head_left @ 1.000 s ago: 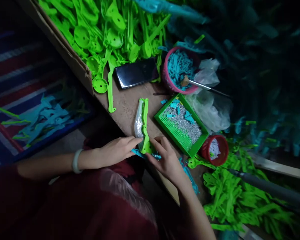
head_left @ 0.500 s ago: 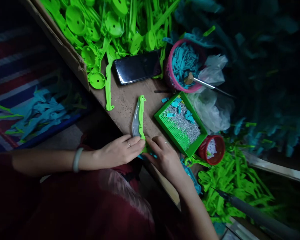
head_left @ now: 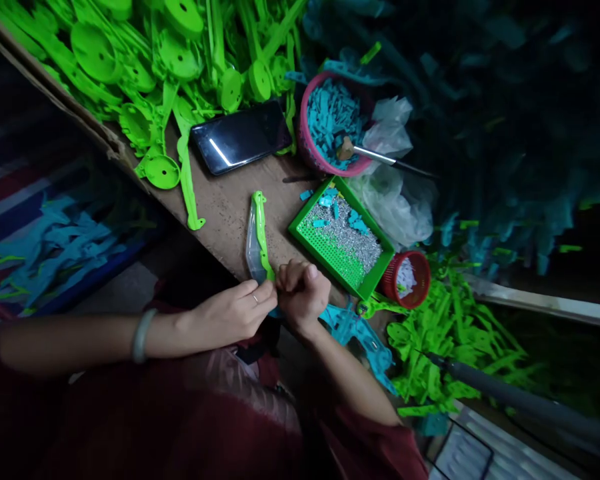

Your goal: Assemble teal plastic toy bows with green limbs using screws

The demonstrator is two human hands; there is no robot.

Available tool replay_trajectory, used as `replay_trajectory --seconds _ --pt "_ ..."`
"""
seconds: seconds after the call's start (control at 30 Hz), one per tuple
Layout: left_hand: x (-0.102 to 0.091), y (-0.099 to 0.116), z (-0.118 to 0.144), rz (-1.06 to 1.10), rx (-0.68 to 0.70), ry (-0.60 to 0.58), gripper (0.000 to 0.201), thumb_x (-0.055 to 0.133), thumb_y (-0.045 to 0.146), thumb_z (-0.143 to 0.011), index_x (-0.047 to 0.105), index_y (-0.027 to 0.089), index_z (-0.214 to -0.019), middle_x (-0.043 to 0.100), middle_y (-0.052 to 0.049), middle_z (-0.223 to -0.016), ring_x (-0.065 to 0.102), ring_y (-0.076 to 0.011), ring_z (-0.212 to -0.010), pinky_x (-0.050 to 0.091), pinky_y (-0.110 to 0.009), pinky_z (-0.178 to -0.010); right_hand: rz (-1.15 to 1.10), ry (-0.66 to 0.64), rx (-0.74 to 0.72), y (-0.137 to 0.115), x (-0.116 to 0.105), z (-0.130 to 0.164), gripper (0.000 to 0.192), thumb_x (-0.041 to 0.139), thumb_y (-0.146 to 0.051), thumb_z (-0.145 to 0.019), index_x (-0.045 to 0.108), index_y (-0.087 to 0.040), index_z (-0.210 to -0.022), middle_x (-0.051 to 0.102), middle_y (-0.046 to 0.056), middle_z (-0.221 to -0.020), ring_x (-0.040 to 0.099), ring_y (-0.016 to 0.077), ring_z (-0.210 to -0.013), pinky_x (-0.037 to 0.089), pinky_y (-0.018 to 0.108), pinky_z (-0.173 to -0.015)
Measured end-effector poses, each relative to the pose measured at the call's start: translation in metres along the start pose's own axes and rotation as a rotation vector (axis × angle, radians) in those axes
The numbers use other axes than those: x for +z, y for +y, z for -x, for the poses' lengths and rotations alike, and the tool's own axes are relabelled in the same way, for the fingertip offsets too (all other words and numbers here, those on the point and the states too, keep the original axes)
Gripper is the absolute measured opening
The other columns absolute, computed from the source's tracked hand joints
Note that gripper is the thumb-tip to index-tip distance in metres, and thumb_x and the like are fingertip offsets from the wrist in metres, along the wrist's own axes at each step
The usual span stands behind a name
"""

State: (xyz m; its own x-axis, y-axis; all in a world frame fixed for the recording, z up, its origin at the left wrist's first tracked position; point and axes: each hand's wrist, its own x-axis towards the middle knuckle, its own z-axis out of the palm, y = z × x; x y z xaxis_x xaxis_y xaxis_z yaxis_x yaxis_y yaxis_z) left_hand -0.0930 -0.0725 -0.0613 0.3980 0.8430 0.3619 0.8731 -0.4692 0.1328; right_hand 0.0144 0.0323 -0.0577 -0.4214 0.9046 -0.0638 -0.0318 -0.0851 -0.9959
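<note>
A curved lime-green plastic piece with a clear blade-like part [head_left: 261, 233] lies at the table's near edge, pointing away from me. My left hand [head_left: 237, 310], a ring on one finger, pinches its near end between thumb and fingers. Close against those fingertips is my right hand [head_left: 303, 293], curled into a fist with the thumb uppermost; whatever it grips is hidden. Under and beside the right wrist a teal plastic part [head_left: 360, 337] rests along the edge.
A green tray [head_left: 300, 230] holds small metal bits and teal pieces. Behind it stand a pink basket [head_left: 305, 137] of teal pieces, a phone [head_left: 243, 137] and a plastic bag [head_left: 400, 207]. A red basket [head_left: 391, 273] and heaped green parts [head_left: 450, 340] lie right, near a dark screwdriver-like tool [head_left: 500, 387].
My right hand has rolled from fingers pointing down at the piece into an upright fist, uncovering more of the teal part. The left hand keeps its pinch. The whole view has shifted slightly.
</note>
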Motion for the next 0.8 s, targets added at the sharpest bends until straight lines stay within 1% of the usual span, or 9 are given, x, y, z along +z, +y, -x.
replay_trajectory --seconds 0.1,0.2,0.27,0.33,0.43,0.5,0.6,0.67,0.8 --pt "0.002 -0.001 -0.005 0.039 -0.021 0.031 0.028 0.049 0.016 -0.094 0.066 0.005 -0.113 0.063 -0.019 -0.128 0.057 -0.028 -0.122 0.044 -0.038 -0.102 0.158 -0.124 0.026 -0.016 -0.008 -0.017 0.055 0.042 -0.06 -0.092 0.041 -0.023 -0.051 0.029 -0.005 -0.046 0.028 0.0095 -0.041 0.024 0.027 -0.042" --pt "0.004 0.0 -0.009 0.008 -0.033 0.034 0.028 0.047 0.018 -0.095 0.064 0.006 -0.114 0.063 -0.019 -0.128 0.059 -0.0278 -0.121 0.043 -0.04 -0.106 0.5 -0.201 -0.027 -0.038 -0.001 -0.051 0.041 0.047 -0.05 -0.094 0.052 -0.021 -0.066 0.042 -0.003 -0.055 0.039 0.011 -0.051 0.032 0.026 -0.05" --pt "0.005 0.003 -0.008 -0.015 -0.018 0.046 0.029 0.047 0.02 -0.096 0.063 0.006 -0.115 0.065 -0.02 -0.124 0.062 -0.0281 -0.118 0.044 -0.042 -0.107 0.767 -0.266 -0.083 -0.046 0.011 -0.075 0.022 0.054 -0.039 -0.091 0.059 -0.019 -0.085 0.058 0.001 -0.072 0.052 0.0144 -0.066 0.042 0.029 -0.063" --pt "0.007 0.007 -0.004 -0.009 -0.004 0.077 0.031 0.048 0.021 -0.096 0.063 0.004 -0.116 0.066 -0.02 -0.122 0.062 -0.0288 -0.117 0.046 -0.043 -0.106 0.92 -0.365 -0.063 -0.045 0.024 -0.092 0.024 0.057 -0.032 -0.089 0.059 -0.015 -0.106 0.065 0.008 -0.096 0.06 0.0178 -0.078 0.047 0.034 -0.074" --pt "0.013 0.011 0.004 -0.01 -0.011 0.138 0.034 0.049 0.023 -0.095 0.063 0.002 -0.118 0.065 -0.021 -0.126 0.061 -0.0304 -0.121 0.049 -0.042 -0.104 0.822 -0.441 0.157 -0.037 0.037 -0.102 0.039 0.06 -0.033 -0.087 0.052 -0.014 -0.121 0.065 0.01 -0.104 0.06 0.0142 -0.064 0.049 0.031 -0.063" --pt "0.017 0.011 0.008 -0.028 -0.005 0.161 0.034 0.05 0.023 -0.095 0.064 0.002 -0.119 0.063 -0.021 -0.13 0.059 -0.0315 -0.124 0.049 -0.041 -0.105 0.627 -0.421 0.354 -0.033 0.041 -0.103 0.04 0.063 -0.037 -0.085 0.052 -0.014 -0.117 0.062 0.002 -0.084 0.05 0.0091 -0.046 0.041 0.026 -0.045" --pt "0.021 0.01 0.011 -0.047 0.011 0.19 0.033 0.051 0.022 -0.094 0.065 0.004 -0.117 0.063 -0.02 -0.131 0.058 -0.0315 -0.126 0.048 -0.041 -0.106 0.392 -0.465 0.575 -0.033 0.042 -0.105 0.034 0.068 -0.044 -0.081 0.056 -0.016 -0.095 0.037 -0.012 -0.052 0.028 0.0043 -0.034 0.023 0.02 -0.034" --pt "0.022 0.009 0.011 -0.045 0.02 0.204 0.032 0.051 0.021 -0.094 0.066 0.005 -0.117 0.064 -0.02 -0.131 0.058 -0.0306 -0.126 0.048 -0.04 -0.107 0.345 -0.521 0.613 -0.036 0.041 -0.107 0.037 0.074 -0.048 -0.075 0.057 -0.016 -0.083 0.03 -0.013 -0.047 0.025 0.0031 -0.036 0.019 0.018 -0.034" --pt "0.022 0.008 0.01 -0.029 0.042 0.23 0.032 0.051 0.02 -0.093 0.067 0.005 -0.116 0.063 -0.019 -0.132 0.057 -0.0306 -0.128 0.047 -0.04 -0.108 0.299 -0.542 0.573 -0.04 0.037 -0.107 0.043 0.08 -0.051 -0.066 0.057 -0.017 -0.081 0.045 -0.01 -0.053 0.039 0.0042 -0.04 0.028 0.017 -0.035"
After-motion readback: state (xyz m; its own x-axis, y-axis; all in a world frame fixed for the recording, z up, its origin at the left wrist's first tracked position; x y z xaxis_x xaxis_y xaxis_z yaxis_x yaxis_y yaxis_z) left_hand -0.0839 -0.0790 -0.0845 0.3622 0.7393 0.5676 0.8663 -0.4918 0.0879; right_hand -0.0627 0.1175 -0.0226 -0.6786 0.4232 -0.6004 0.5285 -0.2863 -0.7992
